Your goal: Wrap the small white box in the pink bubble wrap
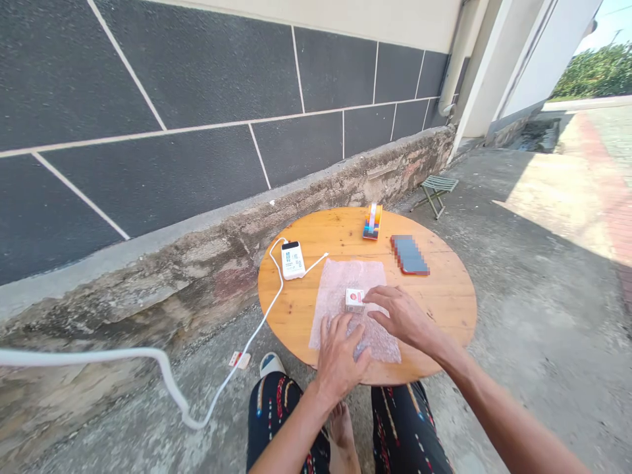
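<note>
A sheet of bubble wrap lies on a round wooden table. A small white box with red print sits on the sheet near its front. My left hand lies flat on the near part of the wrap, fingers spread, just below the box. My right hand rests beside the box on its right, fingers stretched toward it and touching or nearly touching its side. Neither hand grips anything.
On the table are a white power bank with a white cable running off to the left, a colourful small box and a phone. A folding stool stands beyond. A dark tiled wall and concrete ledge are at left.
</note>
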`<state>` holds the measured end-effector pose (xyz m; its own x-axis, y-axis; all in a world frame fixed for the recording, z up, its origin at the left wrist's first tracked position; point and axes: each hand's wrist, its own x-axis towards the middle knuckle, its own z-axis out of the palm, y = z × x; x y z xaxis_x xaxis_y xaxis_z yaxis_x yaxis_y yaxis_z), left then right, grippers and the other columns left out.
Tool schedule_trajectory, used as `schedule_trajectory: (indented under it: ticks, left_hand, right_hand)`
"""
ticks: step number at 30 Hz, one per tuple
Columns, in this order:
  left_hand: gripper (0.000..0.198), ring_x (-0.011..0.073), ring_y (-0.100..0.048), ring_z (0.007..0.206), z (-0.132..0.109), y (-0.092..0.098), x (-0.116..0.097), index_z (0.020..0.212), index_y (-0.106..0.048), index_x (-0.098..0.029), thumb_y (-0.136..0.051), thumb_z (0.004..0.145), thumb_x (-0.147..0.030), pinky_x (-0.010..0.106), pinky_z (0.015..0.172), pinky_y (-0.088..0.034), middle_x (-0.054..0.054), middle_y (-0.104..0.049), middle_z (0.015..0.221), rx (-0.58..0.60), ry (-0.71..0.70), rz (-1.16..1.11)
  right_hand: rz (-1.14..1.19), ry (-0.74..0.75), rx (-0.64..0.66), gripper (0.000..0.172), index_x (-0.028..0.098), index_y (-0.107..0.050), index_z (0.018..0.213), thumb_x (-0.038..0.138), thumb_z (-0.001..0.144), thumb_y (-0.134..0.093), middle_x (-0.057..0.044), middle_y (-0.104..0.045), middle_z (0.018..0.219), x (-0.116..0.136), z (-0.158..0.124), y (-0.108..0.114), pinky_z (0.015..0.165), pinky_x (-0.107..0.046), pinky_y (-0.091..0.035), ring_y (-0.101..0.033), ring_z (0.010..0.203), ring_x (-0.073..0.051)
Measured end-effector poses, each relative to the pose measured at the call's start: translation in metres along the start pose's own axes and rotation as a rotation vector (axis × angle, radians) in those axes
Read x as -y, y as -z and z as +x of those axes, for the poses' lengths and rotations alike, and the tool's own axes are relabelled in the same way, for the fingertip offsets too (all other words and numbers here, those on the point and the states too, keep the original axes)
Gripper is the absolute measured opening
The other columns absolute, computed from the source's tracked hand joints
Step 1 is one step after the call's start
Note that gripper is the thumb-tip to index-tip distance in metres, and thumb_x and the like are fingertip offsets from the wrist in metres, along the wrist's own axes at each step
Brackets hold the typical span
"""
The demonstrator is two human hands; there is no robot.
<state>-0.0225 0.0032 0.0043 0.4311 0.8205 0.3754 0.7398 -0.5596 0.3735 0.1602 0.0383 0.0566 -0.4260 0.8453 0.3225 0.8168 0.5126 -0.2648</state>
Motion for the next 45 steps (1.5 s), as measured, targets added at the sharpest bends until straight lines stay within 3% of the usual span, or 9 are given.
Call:
schedule_trajectory:
  ticks: [5,10,14,20,26,34,41,43,45]
  left_hand:
    - [0.038,0.0213,-0.044,0.119,-0.003,0.009,0.006,0.117,-0.055,-0.022,-0.05,0.08,-0.014,0.045,0.109,-0.028,0.006,-0.054,0.124,-0.115,0.022,-0.106]
    - [0.032,0.0198,-0.047,0.115,-0.009,0.022,0.018,0.108,-0.06,-0.022,-0.05,0.079,-0.011,0.039,0.103,-0.037,0.005,-0.057,0.117,-0.108,0.028,-0.15]
    - [0.036,0.0237,-0.044,0.121,-0.012,0.033,0.016,0.109,-0.06,-0.022,-0.059,0.074,-0.017,0.044,0.108,-0.031,0.006,-0.055,0.123,-0.012,-0.03,-0.08]
    - [0.048,0.0275,-0.034,0.13,0.002,0.037,0.016,0.119,-0.055,-0.025,-0.061,0.072,-0.016,0.054,0.113,-0.015,0.006,-0.046,0.136,0.07,-0.11,0.075]
    - [0.018,0.0231,-0.046,0.119,0.03,0.032,0.029,0.091,-0.064,-0.023,-0.055,0.079,-0.013,0.049,0.107,-0.028,0.005,-0.057,0.123,0.006,-0.107,0.017]
    - [0.014,0.021,-0.053,0.11,0.057,0.036,0.029,0.077,-0.062,-0.02,-0.054,0.074,-0.009,0.04,0.097,-0.038,0.004,-0.061,0.118,0.036,-0.144,-0.098]
    - [0.017,0.0159,-0.06,0.092,0.084,0.036,0.039,0.081,-0.064,-0.021,-0.05,0.076,-0.013,0.024,0.066,-0.045,0.002,-0.066,0.108,0.131,0.031,-0.282]
    - [0.016,0.0151,-0.061,0.088,0.09,0.036,0.041,0.08,-0.064,-0.021,-0.05,0.076,-0.014,0.022,0.059,-0.042,0.001,-0.066,0.105,0.137,0.069,-0.31]
    - [0.015,0.0152,-0.061,0.088,0.095,0.034,0.043,0.078,-0.065,-0.02,-0.051,0.075,-0.015,0.021,0.057,-0.04,0.001,-0.066,0.104,0.125,0.101,-0.321]
  right_hand:
    - [0.01,0.07,0.151,0.014,0.021,-0.062,0.096,0.022,0.085,-0.053,-0.005,-0.062,0.101,0.021,-0.05,0.0,0.082,-0.034,-0.035,-0.055,0.091,-0.02]
    - [-0.155,0.052,0.159,0.013,0.017,-0.058,0.083,0.013,0.087,-0.046,-0.007,-0.059,0.091,0.031,-0.068,-0.027,0.077,-0.035,-0.031,-0.049,0.084,-0.02]
    - [-0.172,0.017,0.109,0.019,0.016,-0.056,0.077,0.01,0.088,-0.042,-0.006,-0.059,0.084,0.026,-0.063,-0.039,0.075,-0.034,-0.029,-0.049,0.079,-0.019]
    - [-0.023,-0.102,0.119,0.015,0.016,-0.055,0.072,0.013,0.084,-0.045,-0.003,-0.06,0.078,0.018,-0.043,-0.016,0.071,-0.029,-0.031,-0.052,0.071,-0.016]
    - [0.078,-0.149,0.184,0.017,0.018,-0.058,0.087,0.016,0.086,-0.041,-0.003,-0.064,0.087,0.009,-0.026,0.002,0.064,-0.025,-0.034,-0.058,0.072,-0.015]
    - [-0.136,-0.08,0.253,0.03,0.014,-0.06,0.101,0.016,0.091,-0.031,-0.015,-0.062,0.104,-0.009,-0.014,0.01,0.064,-0.028,-0.039,-0.062,0.081,-0.022]
    - [0.287,-0.249,0.22,0.053,0.017,-0.049,0.128,0.049,0.085,-0.049,-0.011,-0.063,0.114,-0.045,-0.004,0.003,0.077,-0.03,-0.042,-0.061,0.095,-0.024]
    - [0.314,-0.293,0.228,0.051,0.017,-0.055,0.121,0.048,0.08,-0.055,-0.01,-0.066,0.106,-0.052,-0.001,-0.001,0.07,-0.028,-0.041,-0.062,0.086,-0.022]
    - [0.335,-0.34,0.223,0.032,0.016,-0.064,0.096,0.041,0.082,-0.051,-0.006,-0.067,0.085,-0.057,0.002,-0.007,0.06,-0.025,-0.035,-0.058,0.07,-0.017]
